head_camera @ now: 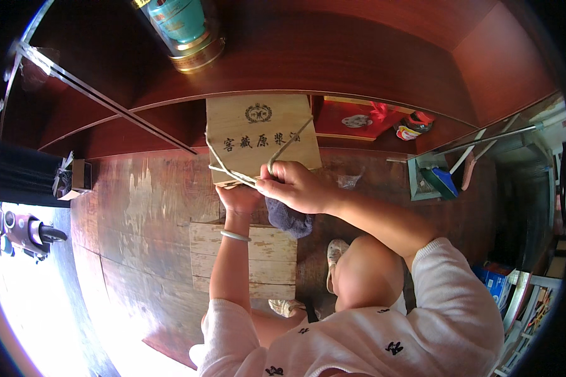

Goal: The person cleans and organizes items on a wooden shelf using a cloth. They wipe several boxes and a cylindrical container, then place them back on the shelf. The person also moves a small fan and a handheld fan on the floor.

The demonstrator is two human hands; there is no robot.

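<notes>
A light wooden box (259, 129) with a dark crest and printed characters lies partly within a low shelf bay, its near end sticking out. A cord handle (290, 141) runs from both sides of the box to my right hand (297, 186), whose fingers are closed on it. A dark purple-grey cloth (290, 219) hangs below my right hand, seemingly held in it too. My left hand (240, 198) is at the near lower edge of the box, palm up; its fingers are hidden beneath it.
The reddish shelf unit (311, 52) holds a turquoise bottle in a clear case (184, 28), a red gift box (353, 120) and a dark jar (417, 123). A worn wooden board (243, 259) is below my hands. A blue-green dustpan (443, 181) stands right, a small open carton (79, 179) left.
</notes>
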